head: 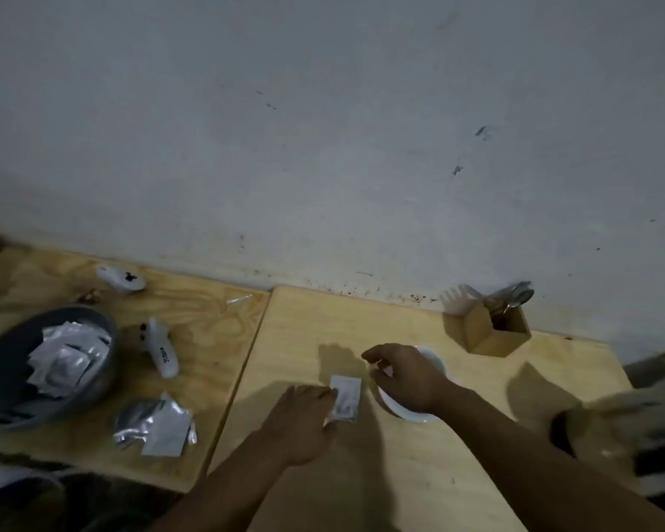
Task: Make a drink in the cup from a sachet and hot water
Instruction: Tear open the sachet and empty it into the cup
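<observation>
A silvery sachet (347, 397) is held upright by its left edge in my left hand (304, 422), just above the light wooden table (457, 474). Right of it stands a white cup (419, 410), mostly covered by my right hand (404, 376). That hand hovers over the cup with its fingers spread and curved toward the sachet's top; nothing shows in its grasp.
A grey bowl (1, 393) full of several sachets sits at the left, with loose silver sachets (158, 428) in front of it. Two white bottle-like objects (162, 351) lie nearby. A wooden cutlery holder (496, 332) stands by the wall. A blurred dark object (611, 428) is at right.
</observation>
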